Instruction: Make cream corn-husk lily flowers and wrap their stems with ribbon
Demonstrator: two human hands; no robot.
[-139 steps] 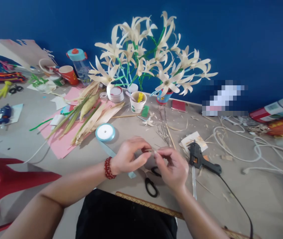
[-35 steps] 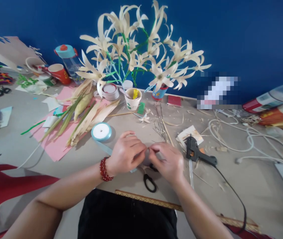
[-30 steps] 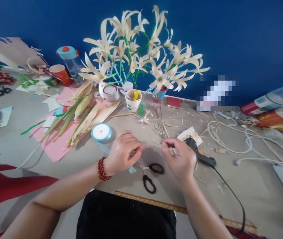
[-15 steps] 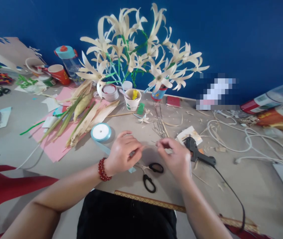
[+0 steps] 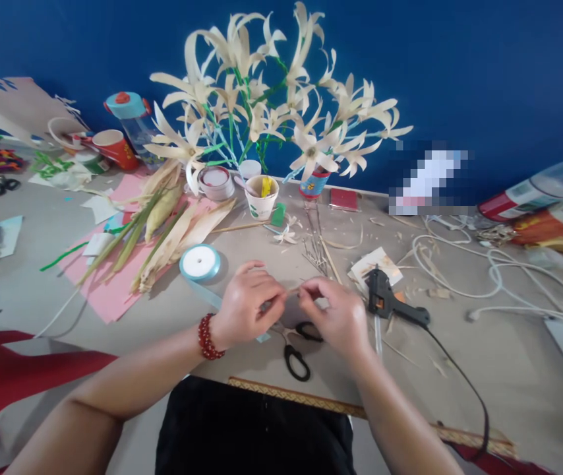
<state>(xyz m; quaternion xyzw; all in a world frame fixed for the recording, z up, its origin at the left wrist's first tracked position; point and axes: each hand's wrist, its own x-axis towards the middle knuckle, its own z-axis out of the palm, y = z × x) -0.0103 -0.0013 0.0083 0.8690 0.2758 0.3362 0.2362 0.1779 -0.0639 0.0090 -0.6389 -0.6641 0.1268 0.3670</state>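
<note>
Just above the table's near part, my left hand [image 5: 250, 305] is closed in a pinch, with a thin pale strip [image 5: 292, 289] poking from its fingertips. My right hand [image 5: 335, 313] pinches close beside it; its fingertips nearly meet the strip, and the thin stick seen in them earlier is mostly hidden now. Below the hands lie scissors with black handles [image 5: 296, 363], partly covered by my right hand. A roll of light blue ribbon [image 5: 200, 262] lies left of my left hand, its tail running under the wrist. Right of my right hand rests a black glue gun [image 5: 394, 302].
White flowers on green stems [image 5: 239, 99] stand at the back by a paper cup [image 5: 262, 203]. Corn husks [image 5: 163, 254] lie on pink paper [image 5: 103, 293] at left. Thin wires [image 5: 315, 254] lie ahead of my hands. White cables [image 5: 496, 277] tangle at right.
My right hand has moved left, bringing its fingertips up to those of my left hand. It now covers more of the scissors. My left hand has barely moved.
</note>
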